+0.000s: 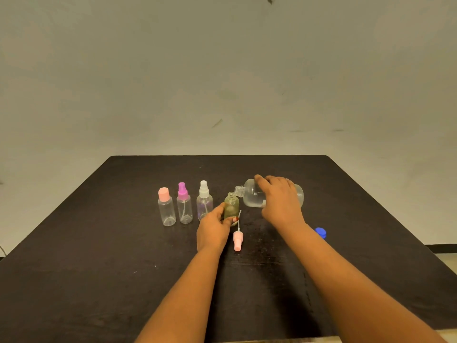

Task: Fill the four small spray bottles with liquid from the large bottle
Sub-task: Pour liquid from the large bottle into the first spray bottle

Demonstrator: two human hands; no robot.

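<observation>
My right hand (280,199) grips the large clear bottle (252,194), tipped on its side above the table with its open neck pointing left, just over the mouth of a small yellowish bottle (232,205). That small bottle stands uncapped, and my left hand (215,227) holds it around its lower part. Its pink spray top (238,240) with the thin tube lies on the table just in front of it. To the left stand three small capped bottles: a white-topped bottle (204,200), a magenta-topped bottle (184,205) and a pink-capped bottle (166,207).
A blue cap (320,232) lies on the black table (99,256) to the right of my right forearm. A pale wall rises behind the table's far edge.
</observation>
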